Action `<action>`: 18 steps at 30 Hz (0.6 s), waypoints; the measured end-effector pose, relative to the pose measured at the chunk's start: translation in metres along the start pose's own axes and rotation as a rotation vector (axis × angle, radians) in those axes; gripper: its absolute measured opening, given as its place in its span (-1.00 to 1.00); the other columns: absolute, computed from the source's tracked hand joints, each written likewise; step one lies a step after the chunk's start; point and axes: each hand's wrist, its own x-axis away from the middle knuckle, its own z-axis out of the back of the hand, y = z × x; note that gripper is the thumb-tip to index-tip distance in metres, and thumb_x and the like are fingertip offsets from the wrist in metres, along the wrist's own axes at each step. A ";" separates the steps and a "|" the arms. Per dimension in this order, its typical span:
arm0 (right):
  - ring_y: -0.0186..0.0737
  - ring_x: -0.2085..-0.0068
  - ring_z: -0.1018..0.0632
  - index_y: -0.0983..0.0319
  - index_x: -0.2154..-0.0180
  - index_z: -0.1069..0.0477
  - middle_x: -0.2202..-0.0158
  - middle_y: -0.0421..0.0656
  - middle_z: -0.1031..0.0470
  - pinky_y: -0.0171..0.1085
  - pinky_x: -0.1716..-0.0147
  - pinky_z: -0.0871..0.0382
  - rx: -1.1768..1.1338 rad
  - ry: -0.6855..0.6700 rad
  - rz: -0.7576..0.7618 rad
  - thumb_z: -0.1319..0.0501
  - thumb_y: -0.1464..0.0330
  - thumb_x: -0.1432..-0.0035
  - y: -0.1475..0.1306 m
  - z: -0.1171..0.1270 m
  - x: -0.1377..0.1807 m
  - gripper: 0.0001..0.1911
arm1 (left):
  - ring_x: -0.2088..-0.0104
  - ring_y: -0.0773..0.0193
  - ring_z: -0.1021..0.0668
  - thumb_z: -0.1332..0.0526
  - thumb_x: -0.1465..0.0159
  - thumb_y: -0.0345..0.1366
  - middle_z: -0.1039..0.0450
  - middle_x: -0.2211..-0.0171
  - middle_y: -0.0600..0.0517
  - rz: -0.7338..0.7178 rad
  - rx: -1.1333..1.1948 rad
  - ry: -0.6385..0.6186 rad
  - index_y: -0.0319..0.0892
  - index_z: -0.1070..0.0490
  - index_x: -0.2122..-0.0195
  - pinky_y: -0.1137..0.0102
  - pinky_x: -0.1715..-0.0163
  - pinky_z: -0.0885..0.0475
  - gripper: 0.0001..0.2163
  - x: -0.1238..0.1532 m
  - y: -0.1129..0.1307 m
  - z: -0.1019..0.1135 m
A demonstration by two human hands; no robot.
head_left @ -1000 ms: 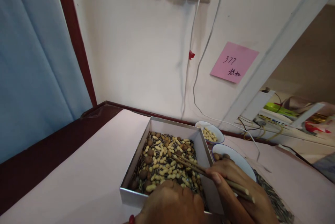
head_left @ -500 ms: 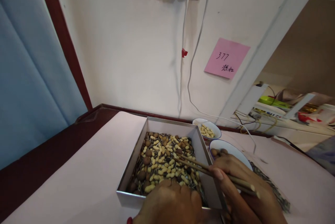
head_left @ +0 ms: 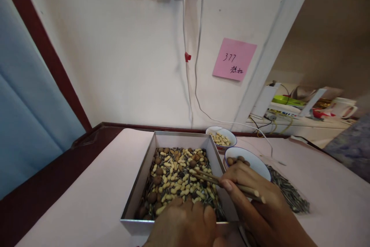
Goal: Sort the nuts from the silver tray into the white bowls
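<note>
2 chopsticks (head_left: 213, 180) in right hand (head_left: 264, 202)

Box (head_left: 180, 140): silvery-grey rim, pale lilac-grey inner walls. Inside box: peanuts (head_left: 175, 189) straw-yellow; round nuts (head_left: 157, 180) plain brown; loose seeds dark, pale-streaked. Over box: chopsticks (head_left: 212, 178) tan-brown. Right of box: near bowl (head_left: 260, 164) white, blue rim; seed heap (head_left: 289, 194) grey-black, pale stripes. Behind box, to right: far bowl (head_left: 222, 130) white, blue rim. Beneath box: sheet (head_left: 86, 189) pale pink. Above box, to right: note (head_left: 234, 59) pink, black writing. Far left of box: curtain (head_left: 23, 104) blue.
</note>
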 end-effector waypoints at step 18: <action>-0.20 0.10 -0.51 0.06 0.22 -0.50 0.19 -0.19 -0.51 -0.30 0.21 -0.39 0.085 0.606 -0.095 -0.11 0.31 -0.40 -0.008 0.052 0.014 -0.81 | 0.59 0.21 -0.56 -0.43 -0.05 -0.28 -0.48 0.55 0.21 0.004 0.034 -0.142 -0.05 -0.24 0.42 0.37 0.56 -0.45 -0.70 0.005 -0.003 0.003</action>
